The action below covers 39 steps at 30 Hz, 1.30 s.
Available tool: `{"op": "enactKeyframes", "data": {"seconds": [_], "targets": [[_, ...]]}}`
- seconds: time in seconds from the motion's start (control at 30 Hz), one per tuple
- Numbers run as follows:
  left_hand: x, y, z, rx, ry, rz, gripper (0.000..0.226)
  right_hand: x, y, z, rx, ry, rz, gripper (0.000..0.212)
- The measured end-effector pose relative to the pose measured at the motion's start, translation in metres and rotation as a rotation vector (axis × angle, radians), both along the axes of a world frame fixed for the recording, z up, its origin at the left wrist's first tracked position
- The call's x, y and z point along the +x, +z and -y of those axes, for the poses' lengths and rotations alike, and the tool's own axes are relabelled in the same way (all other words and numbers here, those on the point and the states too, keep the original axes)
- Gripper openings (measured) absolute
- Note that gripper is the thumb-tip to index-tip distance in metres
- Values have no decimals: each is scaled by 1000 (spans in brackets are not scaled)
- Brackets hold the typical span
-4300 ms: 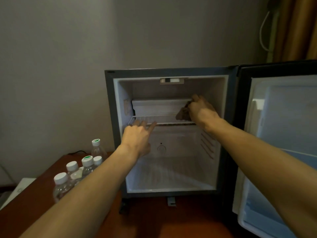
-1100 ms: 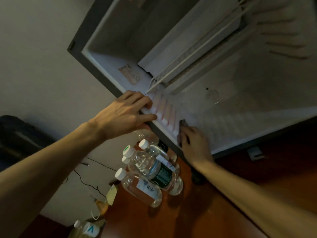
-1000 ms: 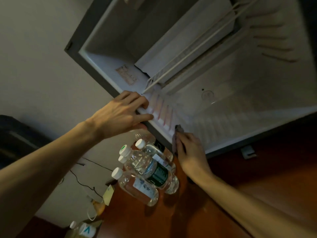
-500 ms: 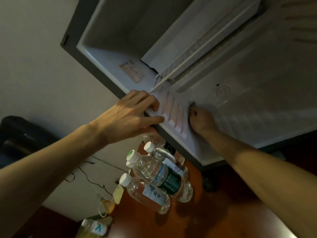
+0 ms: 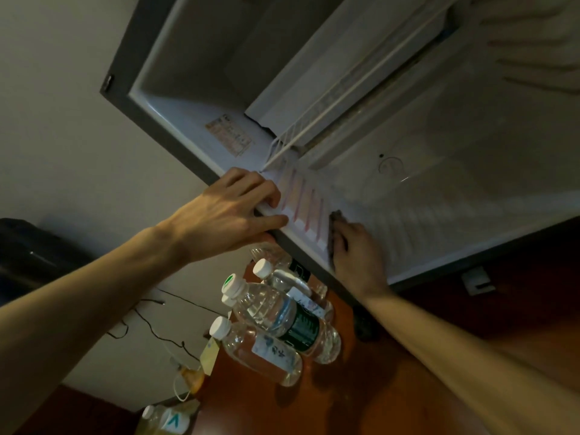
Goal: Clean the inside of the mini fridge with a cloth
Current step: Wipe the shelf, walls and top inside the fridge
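Observation:
The view is tilted, and the open mini fridge [image 5: 439, 189] fills the upper right, white inside with a wire shelf [image 5: 339, 98]. My left hand [image 5: 232, 211] grips the fridge's left front edge, fingers curled over the rim. My right hand [image 5: 354, 252] presses a dark cloth [image 5: 334, 219] against the lower part of the ribbed left inner wall, near the front edge. Most of the cloth is hidden under my fingers.
Several water bottles [image 5: 276, 318] stand on the reddish wooden table [image 5: 392, 387] just left of the fridge. Thin cables [image 5: 150, 321] run along the wall behind. Another bottle [image 5: 166, 420] sits at the bottom edge. A dark object [image 5: 28, 252] is at far left.
My right hand with the cloth has slid from deep along the left inner wall back toward the front edge. My left hand keeps its grip on the fridge edge.

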<state>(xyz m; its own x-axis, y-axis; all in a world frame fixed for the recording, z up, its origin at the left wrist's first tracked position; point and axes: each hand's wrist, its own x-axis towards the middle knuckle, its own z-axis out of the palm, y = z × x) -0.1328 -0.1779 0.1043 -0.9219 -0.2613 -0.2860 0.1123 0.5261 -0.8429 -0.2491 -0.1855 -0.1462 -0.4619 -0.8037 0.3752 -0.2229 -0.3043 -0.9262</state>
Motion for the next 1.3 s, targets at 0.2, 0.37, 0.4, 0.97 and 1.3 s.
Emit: {"op": "enactKeyframes", "data": {"seconds": [0.2, 0.37, 0.4, 0.97, 1.3], "targets": [[-3, 4, -3, -1, -39, 112, 44, 12, 1, -58, -103, 89, 231, 33], [-4, 12, -3, 19, -35, 129, 49, 16, 17, -61, -255, 57, 185, 35], [-3, 13, -2, 14, -29, 130, 52, 16, 21, -61, -300, 49, 155, 36], [5, 0, 10, 56, -67, 5, 41, -19, 56, 53, -246, -94, 41, 29], [1, -3, 1, 18, -82, -10, 41, 15, 39, -61, -358, -43, 48, 31]]}}
